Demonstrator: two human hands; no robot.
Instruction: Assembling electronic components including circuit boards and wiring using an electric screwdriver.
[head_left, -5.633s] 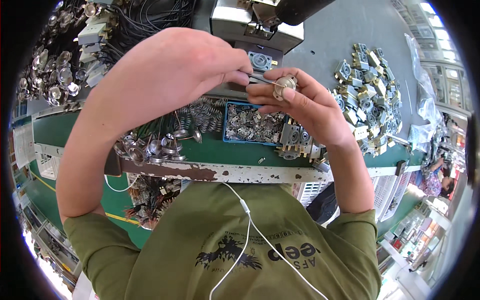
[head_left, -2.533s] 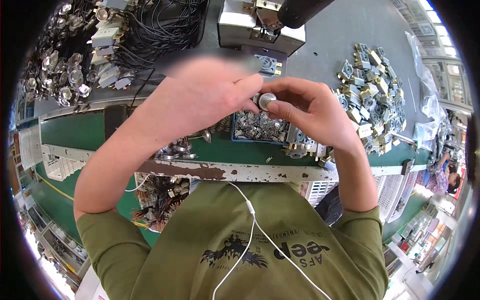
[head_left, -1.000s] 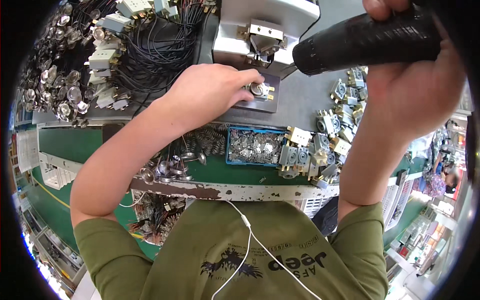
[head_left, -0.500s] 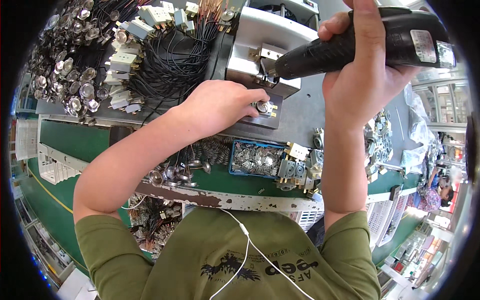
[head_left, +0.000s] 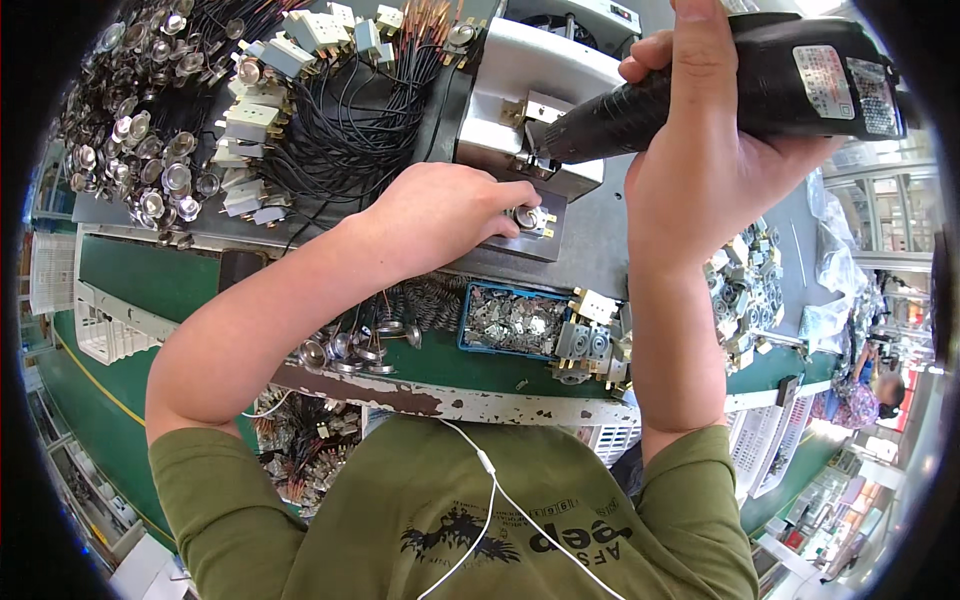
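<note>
My right hand (head_left: 695, 165) is wrapped round a black electric screwdriver (head_left: 780, 80), which lies nearly level with its tip pointing left. The tip meets a small metal clip on the front of a silver metal machine (head_left: 530, 65), just below a cream block (head_left: 546, 106). With bent fingers, my left hand (head_left: 440, 215) grips a small thermostat-like part (head_left: 534, 219) with a round metal face and brass tabs. That part rests on a low steel block (head_left: 545, 246) in front of the machine. My fingers cover its left side.
Wired metal discs (head_left: 150, 150) are heaped at the left, beside black wires (head_left: 340, 130) with cream connectors (head_left: 250, 122). A blue tray (head_left: 512, 320) of small metal pieces stands near the front edge. Several assembled parts (head_left: 590, 340) lie beside it, with more (head_left: 745, 290) at the right.
My right hand and the screwdriver have shifted slightly left, the tip staying at the clip. My left hand keeps its grip on the part in nearly the same place.
</note>
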